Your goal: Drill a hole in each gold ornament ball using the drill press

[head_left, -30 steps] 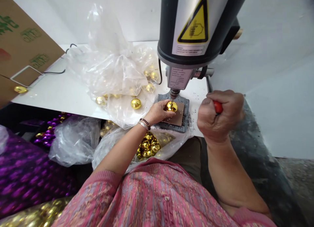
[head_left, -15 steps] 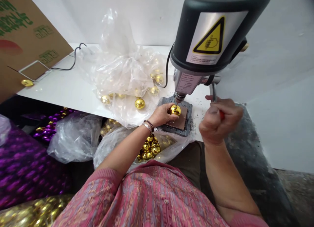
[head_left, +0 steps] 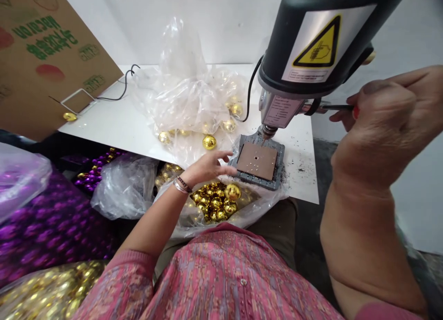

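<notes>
My left hand [head_left: 209, 166] hovers at the near left of the drill press base [head_left: 279, 165], fingers spread and holding nothing. Just below it a shiny gold ball [head_left: 233, 191] is in the air or resting over the open plastic bag [head_left: 263, 209] of gold balls [head_left: 215, 202] at my lap; I cannot tell which. My right hand [head_left: 380, 112] is closed round the red-tipped feed lever of the drill press [head_left: 318, 43], raised to the right. A brown board [head_left: 258, 160] with a small hole lies on the base, under the chuck [head_left: 268, 131].
A clear plastic bag [head_left: 187, 96] with gold balls lies on the white table [head_left: 117, 130]; one gold ball [head_left: 209, 141] sits at its front. A cardboard box [head_left: 44, 57] stands left. Bags of purple balls [head_left: 41, 237] and gold balls [head_left: 51, 287] fill the lower left.
My left hand has let go of the gold ball and moved left off the board; the ball is now over the bag. My right hand has swung the lever up and right. The view has shifted.
</notes>
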{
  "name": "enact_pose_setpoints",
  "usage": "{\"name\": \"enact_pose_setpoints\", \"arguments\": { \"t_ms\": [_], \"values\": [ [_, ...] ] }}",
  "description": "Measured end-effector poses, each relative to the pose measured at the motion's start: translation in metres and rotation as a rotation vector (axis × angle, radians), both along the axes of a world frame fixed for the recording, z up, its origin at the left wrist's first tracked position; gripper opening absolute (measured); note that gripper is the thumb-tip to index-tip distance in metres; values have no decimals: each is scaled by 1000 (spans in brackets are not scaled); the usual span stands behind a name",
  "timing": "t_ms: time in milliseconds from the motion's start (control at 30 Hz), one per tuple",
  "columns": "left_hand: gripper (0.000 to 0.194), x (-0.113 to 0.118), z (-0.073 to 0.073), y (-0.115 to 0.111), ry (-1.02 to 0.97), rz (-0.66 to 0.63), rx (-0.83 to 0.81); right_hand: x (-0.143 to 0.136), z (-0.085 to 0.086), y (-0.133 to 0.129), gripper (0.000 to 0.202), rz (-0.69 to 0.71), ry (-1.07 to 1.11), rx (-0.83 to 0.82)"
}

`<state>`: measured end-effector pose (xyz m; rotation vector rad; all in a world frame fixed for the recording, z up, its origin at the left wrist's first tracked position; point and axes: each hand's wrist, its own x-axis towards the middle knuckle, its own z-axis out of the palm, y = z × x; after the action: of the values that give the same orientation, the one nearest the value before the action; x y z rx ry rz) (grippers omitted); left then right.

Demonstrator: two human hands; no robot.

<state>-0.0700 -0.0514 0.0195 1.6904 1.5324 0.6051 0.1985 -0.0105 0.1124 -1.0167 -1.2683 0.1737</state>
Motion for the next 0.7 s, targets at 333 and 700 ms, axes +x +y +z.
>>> {"name": "enact_pose_setpoints", "arguments": {
  "t_ms": [333, 700],
  "values": [
    [50, -37, -34, 59, 382, 374, 143, 4, -8, -1, 22, 12, -56, 0],
    [49, -17, -46, 49, 205, 337, 200, 4, -12, -5, 25, -5, -115, 29]
  ]
}}
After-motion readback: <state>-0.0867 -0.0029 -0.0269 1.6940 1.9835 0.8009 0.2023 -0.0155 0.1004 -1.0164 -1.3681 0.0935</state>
